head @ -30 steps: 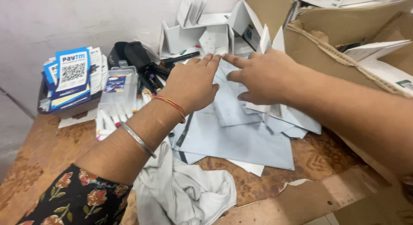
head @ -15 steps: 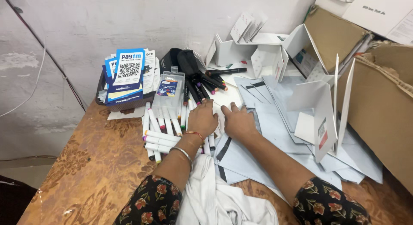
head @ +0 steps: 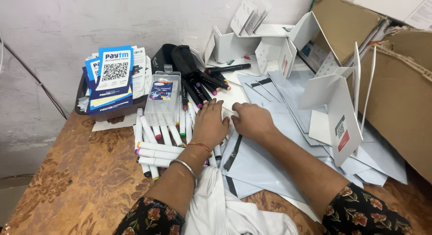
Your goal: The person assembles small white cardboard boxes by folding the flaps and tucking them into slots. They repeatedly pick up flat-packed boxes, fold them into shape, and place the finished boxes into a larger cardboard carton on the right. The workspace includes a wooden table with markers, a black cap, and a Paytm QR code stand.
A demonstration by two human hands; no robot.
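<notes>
Hands lie flat at the centre of the surface [head: 67, 181]: my left hand [head: 209, 123] rests, fingers spread open, on white markers [head: 155, 149]; my right hand [head: 252, 120], fingers loosely open and gripping nothing, presses the grey mailer bags [head: 265, 163] beside a clear marker case [head: 162, 98].

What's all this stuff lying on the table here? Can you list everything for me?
White markers: many, white barrels with coloured caps, loose on the table under and left of the left hand.
Black markers: several, beside the black pouch.
Clear plastic case: one, above the white markers.
Black pouch: one, near the wall.
Basket of leaflets: one, blue and white cards, far left.
Grey mailer bags: a pile, under the right hand.
White folded boxes: several, centre and right.
Cardboard cartons: brown, right edge.
White cloth: one, near edge.
Wooden table: brown, patterned.
Left hand: flat on markers, bangles on the wrist.
Right hand: flat on bags.
</notes>
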